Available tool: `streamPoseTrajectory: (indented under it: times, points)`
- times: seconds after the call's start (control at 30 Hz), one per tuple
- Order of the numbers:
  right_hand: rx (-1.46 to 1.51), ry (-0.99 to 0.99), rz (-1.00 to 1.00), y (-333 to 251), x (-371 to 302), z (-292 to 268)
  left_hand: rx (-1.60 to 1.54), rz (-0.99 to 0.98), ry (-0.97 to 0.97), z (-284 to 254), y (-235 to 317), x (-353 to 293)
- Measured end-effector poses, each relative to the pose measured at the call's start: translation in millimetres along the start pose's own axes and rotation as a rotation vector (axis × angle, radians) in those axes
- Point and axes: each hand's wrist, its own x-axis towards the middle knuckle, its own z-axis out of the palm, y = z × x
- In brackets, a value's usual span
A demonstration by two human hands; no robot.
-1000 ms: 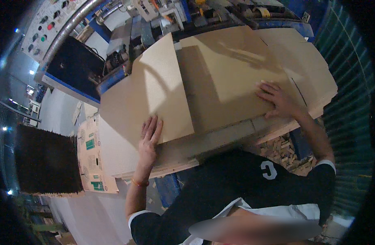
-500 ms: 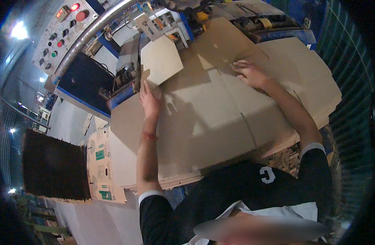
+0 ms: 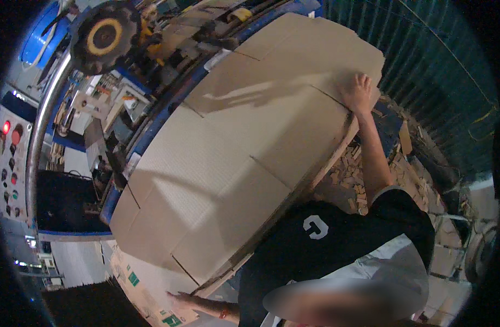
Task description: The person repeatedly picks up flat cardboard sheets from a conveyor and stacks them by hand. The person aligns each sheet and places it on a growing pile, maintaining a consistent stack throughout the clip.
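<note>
A large brown corrugated cardboard sheet [image 3: 223,147] with slots cut along its long edges lies in front of me, on top of a stack whose layered edge shows on my side. My right hand [image 3: 359,95] rests on the sheet's far right end, fingers stretched out and a little spread. Down at the lower left, my left hand [image 3: 186,301] is beside the sheet's near-left corner, over a printed cardboard sheet [image 3: 125,261] with green marks. Its fingers point left, and nothing shows in them. Whether it touches either cardboard is unclear.
A blue-framed machine [image 3: 163,109] runs along the sheet's far side, with a dark handwheel [image 3: 103,37] above it. A control panel [image 3: 13,169] stands at left behind a metal pipe [image 3: 37,125]. Cardboard scraps [image 3: 348,174] litter the floor at right, near a green corrugated wall [image 3: 424,65].
The view has swung right. My left hand has left the machine side for the near-left corner; my right hand has moved to the right end. The raised cardboard piece by the machine no longer shows.
</note>
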Motion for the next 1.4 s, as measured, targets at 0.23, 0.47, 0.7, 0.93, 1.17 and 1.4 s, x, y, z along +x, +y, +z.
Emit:
streamPoseTrajectory:
  times: [0.23, 0.47, 0.7, 0.93, 1.17, 1.4]
  points:
    - [0.714, 0.120, -0.022, -3.0, 10.7, -12.1, -0.317, -0.094, 0.000, -30.6, -9.4, 20.4]
    - [1.715, 0.543, 0.091, -22.7, 59.4, -42.9, -0.157, -0.107, 0.087, -52.1, 24.6, 29.3]
    - [1.666, -0.041, 0.137, -50.4, 96.9, -111.3, -0.736, -0.179, 0.022, -35.9, -5.4, 56.7]
    - [0.845, 0.300, -0.197, -3.2, -62.6, -145.1, -1.069, -0.301, -0.215, -47.8, 22.5, 18.8]
    - [0.650, -0.351, -1.498, -23.9, -123.2, -104.3, -0.311, 0.766, -0.623, -20.3, 87.9, -71.9]
    - [0.481, -0.596, -1.593, -59.9, -94.0, -80.9, 0.213, 1.176, -0.721, -0.3, 117.0, -67.4]
